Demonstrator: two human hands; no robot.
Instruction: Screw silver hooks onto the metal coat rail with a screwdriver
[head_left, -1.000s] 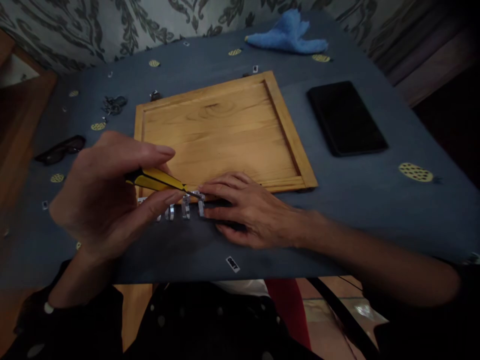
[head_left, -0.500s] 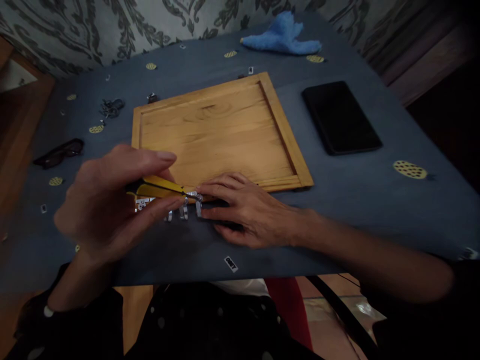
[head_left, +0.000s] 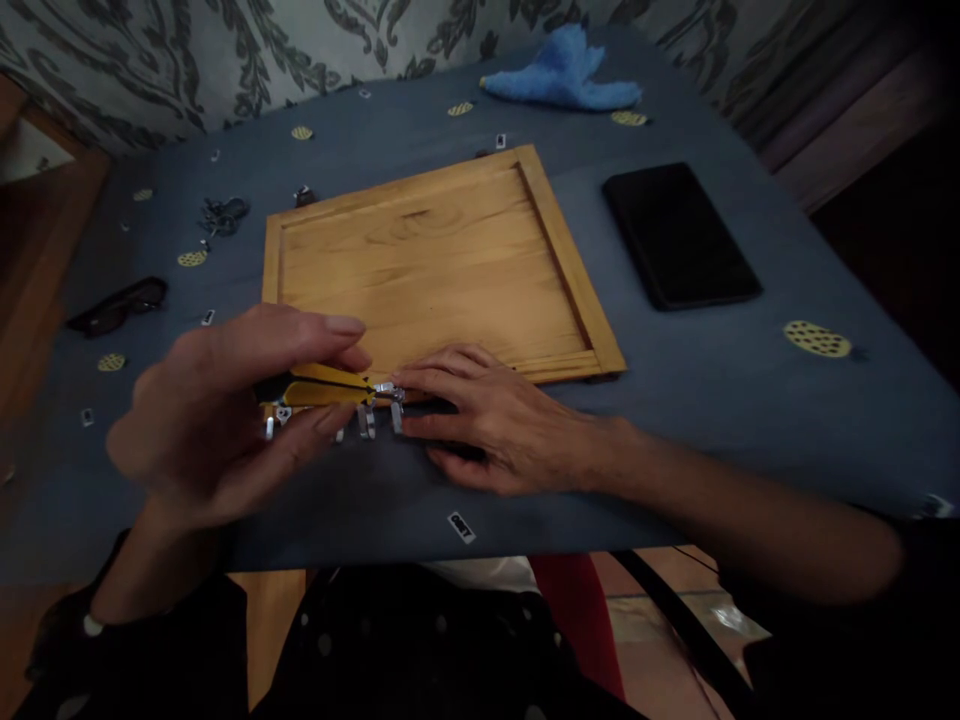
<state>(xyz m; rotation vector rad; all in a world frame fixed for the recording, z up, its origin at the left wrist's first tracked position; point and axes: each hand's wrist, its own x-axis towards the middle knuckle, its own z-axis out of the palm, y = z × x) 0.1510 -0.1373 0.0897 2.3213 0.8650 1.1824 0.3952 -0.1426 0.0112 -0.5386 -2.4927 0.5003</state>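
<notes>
My left hand (head_left: 217, 410) is closed around the yellow and black handle of a screwdriver (head_left: 326, 384). Its shaft points right, and its tip is at a small shiny metal fitting (head_left: 397, 412) on the near edge of a framed wooden panel (head_left: 420, 270). From the other side, my right hand (head_left: 499, 425) steadies that fitting with thumb and finger, its other fingers lying on the panel's near rim. More shiny metal fittings (head_left: 366, 421) hang along the same edge to the left, partly hidden by my left hand.
On the dark blue patterned tablecloth (head_left: 750, 420) lie a black phone or tablet (head_left: 682, 235) to the right, a blue cloth (head_left: 566, 75) at the back, sunglasses (head_left: 120, 306) at the left and a dark tangled bunch (head_left: 223, 214). Behind the table is a patterned wall (head_left: 300, 50).
My left hand has turned the screwdriver's handle slightly, its fingers shifting a little right. My right hand and the wooden panel stay put.
</notes>
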